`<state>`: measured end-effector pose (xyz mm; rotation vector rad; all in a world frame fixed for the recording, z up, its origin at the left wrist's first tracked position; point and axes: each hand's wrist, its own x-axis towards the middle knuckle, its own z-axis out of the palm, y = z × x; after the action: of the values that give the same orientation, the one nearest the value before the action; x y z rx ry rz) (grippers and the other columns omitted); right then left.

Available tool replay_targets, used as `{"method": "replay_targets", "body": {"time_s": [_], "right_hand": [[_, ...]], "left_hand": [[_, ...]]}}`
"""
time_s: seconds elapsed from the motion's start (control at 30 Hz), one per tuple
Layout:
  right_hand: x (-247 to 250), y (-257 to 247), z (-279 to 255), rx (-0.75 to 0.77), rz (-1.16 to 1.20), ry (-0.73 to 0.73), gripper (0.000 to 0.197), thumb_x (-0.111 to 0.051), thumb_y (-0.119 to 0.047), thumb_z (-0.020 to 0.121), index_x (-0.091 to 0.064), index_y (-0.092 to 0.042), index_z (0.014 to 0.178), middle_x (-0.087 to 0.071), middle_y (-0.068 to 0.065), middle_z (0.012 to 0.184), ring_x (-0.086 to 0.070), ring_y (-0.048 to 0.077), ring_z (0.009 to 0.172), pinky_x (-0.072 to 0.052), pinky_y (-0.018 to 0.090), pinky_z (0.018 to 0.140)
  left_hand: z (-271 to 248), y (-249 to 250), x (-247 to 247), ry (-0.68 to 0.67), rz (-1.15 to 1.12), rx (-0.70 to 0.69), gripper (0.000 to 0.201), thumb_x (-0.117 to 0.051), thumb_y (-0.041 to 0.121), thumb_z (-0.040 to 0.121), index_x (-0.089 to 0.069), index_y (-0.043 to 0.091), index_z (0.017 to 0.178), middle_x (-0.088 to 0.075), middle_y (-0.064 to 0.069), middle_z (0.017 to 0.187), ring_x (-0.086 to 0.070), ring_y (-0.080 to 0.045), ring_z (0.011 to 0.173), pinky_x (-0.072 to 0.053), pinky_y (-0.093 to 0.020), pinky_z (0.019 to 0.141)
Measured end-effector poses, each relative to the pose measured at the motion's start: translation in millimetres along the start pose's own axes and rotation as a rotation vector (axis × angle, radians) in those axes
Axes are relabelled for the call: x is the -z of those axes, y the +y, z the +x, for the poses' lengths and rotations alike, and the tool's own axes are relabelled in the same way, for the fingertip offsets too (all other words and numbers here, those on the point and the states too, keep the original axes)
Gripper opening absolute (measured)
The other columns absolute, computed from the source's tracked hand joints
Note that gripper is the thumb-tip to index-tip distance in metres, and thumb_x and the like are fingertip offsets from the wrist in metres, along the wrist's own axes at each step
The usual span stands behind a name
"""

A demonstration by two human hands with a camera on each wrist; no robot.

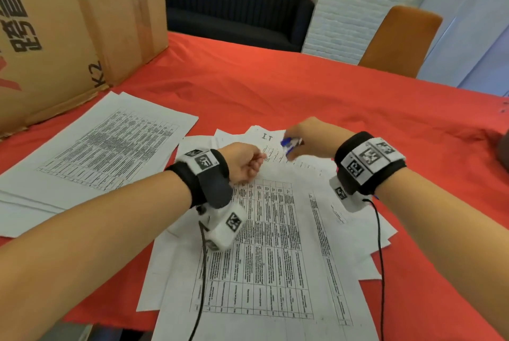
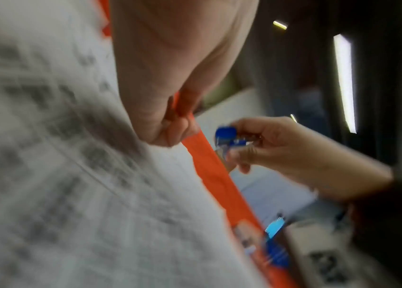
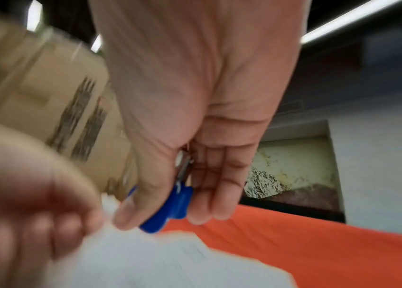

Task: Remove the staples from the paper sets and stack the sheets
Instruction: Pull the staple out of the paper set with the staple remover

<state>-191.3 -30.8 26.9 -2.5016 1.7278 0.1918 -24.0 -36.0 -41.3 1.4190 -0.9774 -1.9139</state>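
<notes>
right hand (image 1: 311, 139) pinches blue plastic staple remover (image 1: 291, 144) between thumb and fingers, poised over the far corner, likely to bite a staple | left hand (image 1: 242, 160) curled, fingertips apparently pinning white printed paper set (image 1: 264, 244) beneath both wrists | loosely stacked white sheets (image 1: 91, 147) beside left forearm

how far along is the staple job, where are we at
Looks partly done: a flat pile of sheets lies to the left by the cardboard box. In hand: the right hand grips the blue staple remover over the messy papers; the left hand is curled at their top edge. Left: the fanned sheets still need stacking; staples are too small to see.
</notes>
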Motion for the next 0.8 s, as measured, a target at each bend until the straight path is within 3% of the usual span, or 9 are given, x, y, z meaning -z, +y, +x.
{"method": "replay_targets", "body": {"time_s": [0.07, 0.13, 0.2, 0.23, 0.33, 0.4, 0.5, 0.67, 0.8], "right_hand": [[-15.0, 0.6, -1.7, -0.048, -0.136, -0.119, 0.042, -0.07, -0.035, 0.083, -0.061, -0.015, 0.119, -0.064, 0.007, 0.11, -0.056, 0.024, 0.097, -0.044, 0.03, 0.075], [-27.8, -1.6, 0.2, -0.039, -0.159, -0.162, 0.044, -0.07, -0.036, 0.083, -0.06, -0.015, 0.12, -0.063, 0.008, 0.112, -0.056, 0.024, 0.1, -0.042, 0.029, 0.074], [-32.5, -3.1, 4.1, -0.034, -0.166, -0.163, 0.044, -0.071, -0.036, 0.082, -0.062, -0.014, 0.119, -0.064, 0.009, 0.111, -0.058, 0.025, 0.096, -0.042, 0.028, 0.071], [-33.2, -4.0, 5.9, -0.036, -0.186, -0.166, 0.044, -0.071, -0.036, 0.082, -0.062, -0.013, 0.118, -0.064, 0.009, 0.11, -0.057, 0.024, 0.091, -0.04, 0.027, 0.069], [-35.8, -7.6, 9.9, -0.041, -0.255, -0.195, 0.044, -0.07, -0.036, 0.083, -0.061, -0.012, 0.119, -0.064, 0.009, 0.11, -0.056, 0.023, 0.085, -0.042, 0.028, 0.068], [-37.8, -9.2, 12.8, -0.037, -0.296, -0.213, 0.046, -0.071, -0.037, 0.082, -0.061, -0.013, 0.12, -0.063, 0.009, 0.11, -0.061, 0.026, 0.09, -0.046, 0.029, 0.068], [-40.0, -11.0, 16.6, -0.017, -0.337, -0.215, 0.039, -0.069, -0.032, 0.085, -0.061, -0.013, 0.118, -0.061, 0.008, 0.111, -0.061, 0.026, 0.092, -0.038, 0.027, 0.062], [-45.4, -9.4, 20.5, 0.01, -0.369, -0.213, 0.02, -0.064, -0.022, 0.089, -0.064, -0.012, 0.106, -0.062, 0.005, 0.098, -0.051, 0.02, 0.074, -0.026, 0.022, 0.046], [-47.9, -16.0, 20.5, 0.032, -0.453, -0.211, 0.016, -0.054, -0.017, 0.094, -0.066, -0.009, 0.102, -0.061, 0.001, 0.084, -0.05, 0.02, 0.073, -0.032, 0.024, 0.05]], "left_hand": [[2.7, 0.7, -1.6, 0.073, 0.533, -0.149, 0.023, -0.054, 0.015, 0.092, -0.053, 0.009, 0.07, -0.047, -0.003, 0.057, -0.04, -0.014, 0.049, -0.034, -0.021, 0.045], [5.0, 3.6, -9.5, 0.093, 0.949, -0.296, 0.014, -0.065, 0.018, 0.086, -0.063, 0.004, 0.082, -0.062, -0.01, 0.076, -0.053, -0.021, 0.066, -0.045, -0.028, 0.062], [6.0, 6.4, -17.7, 0.068, 1.153, -0.323, 0.026, -0.07, 0.022, 0.083, -0.065, 0.002, 0.099, -0.066, -0.012, 0.096, -0.055, -0.021, 0.081, -0.047, -0.031, 0.074], [6.3, 7.2, -21.2, 0.058, 1.225, -0.33, 0.028, -0.071, 0.025, 0.082, -0.064, 0.004, 0.099, -0.065, -0.01, 0.097, -0.055, -0.02, 0.082, -0.046, -0.03, 0.073], [11.2, 4.8, -27.8, 0.031, 1.36, -0.307, 0.034, -0.071, 0.035, 0.081, -0.049, 0.012, 0.069, -0.05, -0.003, 0.069, -0.045, -0.015, 0.062, -0.034, -0.024, 0.055], [15.2, 2.2, -28.3, 0.032, 1.399, -0.274, 0.045, -0.071, 0.039, 0.081, -0.038, 0.015, 0.063, -0.041, 0.0, 0.06, -0.039, -0.013, 0.054, -0.031, -0.024, 0.052], [18.0, 2.3, -28.0, 0.015, 1.437, -0.249, 0.044, -0.068, 0.042, 0.083, -0.04, 0.014, 0.063, -0.046, 0.0, 0.061, -0.042, -0.013, 0.054, -0.035, -0.025, 0.055], [20.5, 0.6, -33.3, 0.027, 1.5, -0.283, 0.044, -0.059, 0.042, 0.089, -0.039, 0.014, 0.062, -0.043, -0.001, 0.06, -0.041, -0.015, 0.056, -0.031, -0.025, 0.051], [24.1, 0.0, -35.4, 0.008, 1.53, -0.293, 0.035, -0.058, 0.044, 0.089, -0.051, 0.011, 0.08, -0.048, -0.003, 0.073, -0.047, -0.021, 0.078, -0.034, -0.027, 0.068]]}}
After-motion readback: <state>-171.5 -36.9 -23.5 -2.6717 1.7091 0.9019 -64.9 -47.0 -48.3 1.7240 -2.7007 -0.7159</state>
